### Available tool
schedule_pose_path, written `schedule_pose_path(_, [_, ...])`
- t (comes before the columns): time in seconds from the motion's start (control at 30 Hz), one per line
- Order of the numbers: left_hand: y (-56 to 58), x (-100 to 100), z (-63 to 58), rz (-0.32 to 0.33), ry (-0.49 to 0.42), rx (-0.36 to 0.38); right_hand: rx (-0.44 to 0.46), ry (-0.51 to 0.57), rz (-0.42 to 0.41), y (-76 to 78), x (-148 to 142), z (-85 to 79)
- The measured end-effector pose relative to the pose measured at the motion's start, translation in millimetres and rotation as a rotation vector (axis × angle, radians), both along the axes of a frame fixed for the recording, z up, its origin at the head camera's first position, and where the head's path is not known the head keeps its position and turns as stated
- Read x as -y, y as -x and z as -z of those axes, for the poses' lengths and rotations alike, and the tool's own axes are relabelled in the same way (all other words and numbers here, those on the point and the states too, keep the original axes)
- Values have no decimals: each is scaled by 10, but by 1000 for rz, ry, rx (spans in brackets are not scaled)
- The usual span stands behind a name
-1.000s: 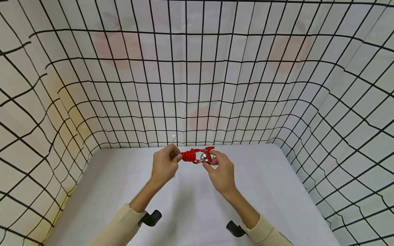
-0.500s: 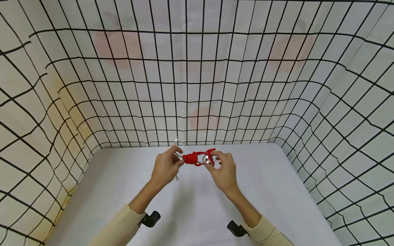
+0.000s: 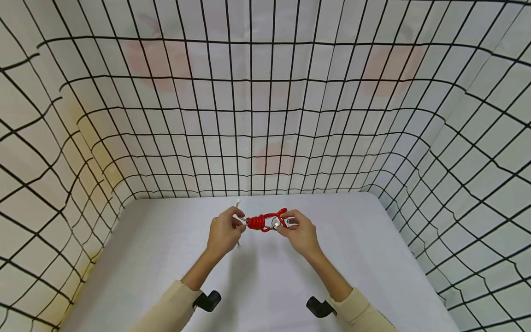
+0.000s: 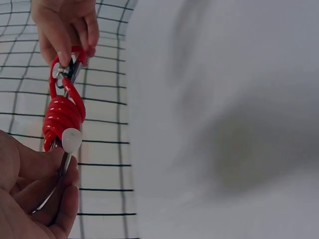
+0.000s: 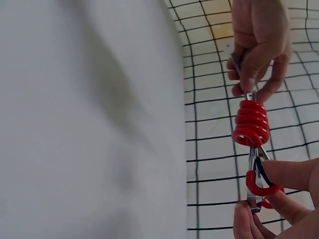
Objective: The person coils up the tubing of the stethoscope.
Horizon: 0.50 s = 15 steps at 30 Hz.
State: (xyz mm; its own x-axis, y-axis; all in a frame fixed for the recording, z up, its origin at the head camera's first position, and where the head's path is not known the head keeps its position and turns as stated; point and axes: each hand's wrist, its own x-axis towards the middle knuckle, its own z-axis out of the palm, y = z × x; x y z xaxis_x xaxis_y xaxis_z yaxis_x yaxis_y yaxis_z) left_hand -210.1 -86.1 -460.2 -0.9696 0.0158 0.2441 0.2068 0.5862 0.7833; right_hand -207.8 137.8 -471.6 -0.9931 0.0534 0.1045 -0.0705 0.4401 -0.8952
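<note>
Between the two hands stretches a red coil on metal rods point(image 3: 256, 222), its exact kind unclear. A thin metal bar with white tips point(image 4: 71, 140) crosses its left end. The left hand point(image 3: 223, 232) pinches this end with thumb and fingers. At the other end, red loops point(image 5: 260, 186) surround a shiny metal part. The right hand point(image 3: 301, 233) grips those loops and the metal between thumb and fingers. In the left wrist view, the right hand point(image 4: 67, 30) holds the far end; in the right wrist view, the left hand point(image 5: 262, 45) does. Fingers partly hide both ends.
A white surface point(image 3: 166, 258) lies below the hands. Black wire grid point(image 3: 261, 110) rises at the back and both sides, with pale sheeting behind it. Black wrist-camera mounts point(image 3: 208, 301) stick out from the beige sleeves point(image 3: 168, 306).
Both hands have come slightly lower in the head view with the red coil still between them. More of the white-tipped bar's lower end shows than a second ago.
</note>
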Motion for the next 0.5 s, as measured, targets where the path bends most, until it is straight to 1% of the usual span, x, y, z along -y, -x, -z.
schedule_pose_path(0.13, [7, -1, 236, -6, 8, 52, 118, 23, 13, 48, -5, 145])
schedule_pose_path(0.27, [20, -18, 421, -10, 2, 106, 172, 20, 30, 81, -18, 295])
schedule_pose_path(0.4, [37, -29, 554, -16, -2, 126, 191, 16, 41, 99, -16, 387])
schedule_pose_path(0.5, [38, -27, 602, -17, -11, 139, 217, 16, 46, 103, -9, 425])
